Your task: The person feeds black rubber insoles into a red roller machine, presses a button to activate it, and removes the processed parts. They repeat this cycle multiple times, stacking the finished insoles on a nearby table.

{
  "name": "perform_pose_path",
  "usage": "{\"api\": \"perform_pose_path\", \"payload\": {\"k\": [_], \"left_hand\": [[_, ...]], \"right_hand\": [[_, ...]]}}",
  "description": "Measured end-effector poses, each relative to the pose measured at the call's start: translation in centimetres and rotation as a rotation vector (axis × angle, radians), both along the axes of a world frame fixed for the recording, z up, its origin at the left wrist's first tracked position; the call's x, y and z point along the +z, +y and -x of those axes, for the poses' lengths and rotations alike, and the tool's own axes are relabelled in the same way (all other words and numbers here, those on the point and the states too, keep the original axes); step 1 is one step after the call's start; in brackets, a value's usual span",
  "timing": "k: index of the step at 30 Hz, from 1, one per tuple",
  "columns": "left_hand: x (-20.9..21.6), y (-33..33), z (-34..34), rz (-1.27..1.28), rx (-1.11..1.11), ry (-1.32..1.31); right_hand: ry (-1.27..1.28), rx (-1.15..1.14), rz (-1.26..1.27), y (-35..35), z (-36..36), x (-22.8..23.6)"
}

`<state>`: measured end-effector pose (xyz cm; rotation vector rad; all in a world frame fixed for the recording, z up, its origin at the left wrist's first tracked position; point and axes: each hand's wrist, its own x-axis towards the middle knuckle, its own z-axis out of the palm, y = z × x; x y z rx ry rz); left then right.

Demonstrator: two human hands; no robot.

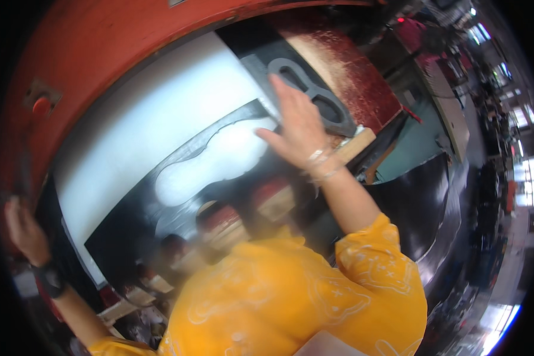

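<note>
My right hand [296, 121] reaches over the work surface with its fingers stretched out and the thumb apart. Its fingertips are at the edge of a grey cutting die [342, 126] shaped like a shoe sole; whether they touch it I cannot tell. Below the thumb, a black sheet [130, 228] has a sole-shaped hole, through which white shows. A white board [154, 101] lies beyond the sheet. At the far left my left hand [26, 231], somewhat blurred, is raised with fingers extended beside the orange machine [101, 53]. Nothing shows in either hand.
A red push button [42, 106] sits on the machine's left side. Behind the die is a worn dark red board [344, 68]. A wooden strip [357, 146] lies by my right wrist. Shiny black sheeting [412, 204] hangs at the right. Several red-and-wood blocks [222, 222] stand near my body.
</note>
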<state>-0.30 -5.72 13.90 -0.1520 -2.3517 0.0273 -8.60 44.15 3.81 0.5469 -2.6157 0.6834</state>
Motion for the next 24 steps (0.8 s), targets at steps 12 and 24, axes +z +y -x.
{"api": "perform_pose_path", "payload": {"k": [12,24], "left_hand": [[-13.7,14.5,-5.4,-0.253,-0.188,-0.702],[-13.6,16.7,-6.9,-0.330,-0.123,-0.546]], "right_hand": [[-0.131,0.408,0.052,-16.7,4.8,-5.9],[-0.009,0.487,0.041,-13.9,2.1,-5.9]]}}
